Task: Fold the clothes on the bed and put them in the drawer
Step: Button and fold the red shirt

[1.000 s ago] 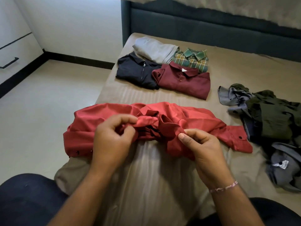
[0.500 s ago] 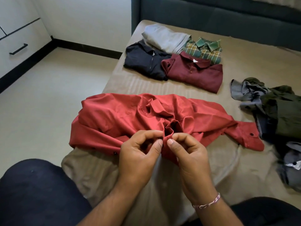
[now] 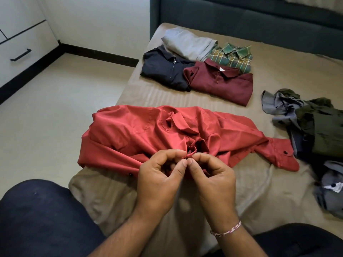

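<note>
Hands: left hand [image 3: 159, 179] and right hand [image 3: 213, 179] meet at the near edge of the red shirt [image 3: 141, 134], each pinching cloth, likely to fasten a button before folding.
Shirt: spread crumpled across the bed [image 3: 269, 186], near side.
Folded pile: four shirts [image 3: 200, 69] far, set aside as done.
Unfolded heap: clothes [image 3: 315, 127] right.
Room: drawer [image 3: 20, 52] far left, headboard [image 3: 241, 21] far.

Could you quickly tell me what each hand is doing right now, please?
Left hand: pinches the red shirt at its near edge.
Right hand: pinches the same fabric.
</note>
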`<action>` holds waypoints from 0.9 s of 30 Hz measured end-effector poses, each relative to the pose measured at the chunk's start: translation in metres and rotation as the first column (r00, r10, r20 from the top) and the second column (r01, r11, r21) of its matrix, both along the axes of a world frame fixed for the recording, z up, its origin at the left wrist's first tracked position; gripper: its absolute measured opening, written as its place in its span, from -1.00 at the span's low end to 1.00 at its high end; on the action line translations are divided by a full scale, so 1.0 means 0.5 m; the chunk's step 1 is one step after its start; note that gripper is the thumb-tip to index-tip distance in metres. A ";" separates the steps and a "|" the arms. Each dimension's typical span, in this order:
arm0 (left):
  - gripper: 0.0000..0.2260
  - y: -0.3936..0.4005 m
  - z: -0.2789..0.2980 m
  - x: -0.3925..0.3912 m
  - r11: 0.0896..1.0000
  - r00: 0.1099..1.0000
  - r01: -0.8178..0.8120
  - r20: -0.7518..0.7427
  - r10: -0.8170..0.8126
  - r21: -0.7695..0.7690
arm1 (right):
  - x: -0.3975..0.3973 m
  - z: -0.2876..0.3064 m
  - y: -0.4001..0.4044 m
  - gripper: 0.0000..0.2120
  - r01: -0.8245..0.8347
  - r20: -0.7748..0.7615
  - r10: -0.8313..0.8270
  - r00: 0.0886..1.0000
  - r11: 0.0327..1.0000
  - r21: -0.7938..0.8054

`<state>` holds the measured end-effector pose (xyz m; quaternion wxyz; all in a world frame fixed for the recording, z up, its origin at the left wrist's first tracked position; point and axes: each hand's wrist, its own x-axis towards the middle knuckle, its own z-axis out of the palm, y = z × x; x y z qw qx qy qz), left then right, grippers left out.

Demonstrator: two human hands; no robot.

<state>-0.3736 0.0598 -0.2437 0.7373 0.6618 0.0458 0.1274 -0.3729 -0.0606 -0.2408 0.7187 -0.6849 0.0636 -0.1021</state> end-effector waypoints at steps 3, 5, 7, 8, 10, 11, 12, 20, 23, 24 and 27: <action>-0.84 0.000 0.001 0.002 1.000 1.000 -0.002 -0.011 0.002 -0.024 | 0.000 -0.005 0.002 -0.78 -0.005 0.013 0.005 1.000 0.999 -0.039; -0.80 0.003 -0.002 0.008 0.999 0.999 0.006 -0.039 -0.008 -0.052 | 0.001 -0.008 0.002 -0.79 0.006 0.051 -0.001 0.999 0.995 -0.102; -0.81 0.003 -0.006 0.015 0.993 0.997 0.006 -0.082 -0.016 -0.122 | 0.003 -0.015 0.002 -0.82 0.018 0.097 -0.003 0.995 0.987 -0.162; -0.83 0.001 -0.008 0.018 0.986 0.994 0.003 -0.104 -0.020 -0.166 | 0.005 -0.018 0.001 -0.82 0.022 0.109 -0.003 0.994 0.984 -0.176; -0.89 0.000 -0.010 0.020 0.973 0.991 -0.004 -0.131 -0.027 -0.230 | 0.007 -0.022 0.002 -0.81 0.017 0.096 -0.001 0.995 0.987 -0.161; -0.90 -0.001 -0.011 0.020 0.972 0.991 -0.004 -0.134 -0.029 -0.236 | 0.007 -0.022 0.004 -0.80 0.010 0.074 0.000 0.997 0.991 -0.133; -0.90 0.000 -0.012 0.019 0.973 0.991 0.000 -0.133 -0.031 -0.231 | 0.007 -0.021 0.007 -0.79 0.003 0.047 0.002 0.999 0.996 -0.092; -0.86 -0.003 -0.022 0.017 0.985 0.991 -0.016 -0.135 -0.007 -0.172 | 0.009 -0.021 0.004 -0.84 -0.047 -0.070 0.049 0.996 0.999 0.027; -0.85 -0.005 -0.026 0.017 0.978 0.988 -0.030 -0.153 -0.002 -0.205 | 0.008 -0.021 0.005 -0.87 -0.030 -0.051 0.031 0.998 0.999 0.012; -0.86 -0.004 -0.027 0.018 0.977 0.988 -0.026 -0.156 -0.007 -0.211 | 0.008 -0.020 0.003 -0.89 -0.027 -0.044 0.028 0.999 1.000 0.015; -0.90 0.006 -0.031 0.024 0.976 0.985 0.010 -0.167 -0.048 -0.218 | 0.010 -0.016 -0.003 -0.92 -0.036 -0.018 0.037 0.999 0.999 0.007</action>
